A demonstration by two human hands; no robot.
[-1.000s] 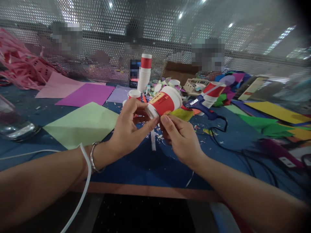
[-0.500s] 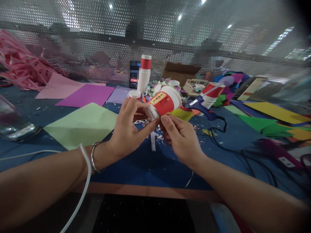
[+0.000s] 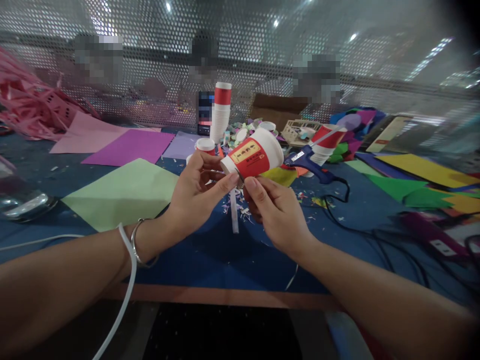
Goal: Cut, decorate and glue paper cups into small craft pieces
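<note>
While tilted, paper cup (image 3: 252,153) between both hands.

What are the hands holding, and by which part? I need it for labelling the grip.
Both hands, left hand and right hand, hold one red-and-white paper cup lying sideways, gripped with the fingertips at its narrow base end.

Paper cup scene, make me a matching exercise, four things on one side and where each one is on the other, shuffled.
Things:
1. paper cup
2. stack of cups
3. glue gun
4. green sheet

Places:
A. flat on the table, left of the hands
B. held on its side between the left hand and right hand
C. lying right of the held cup, cord trailing
D. upright at the back by the mesh screen

Pairs: 1-B, 2-D, 3-C, 4-A
</note>
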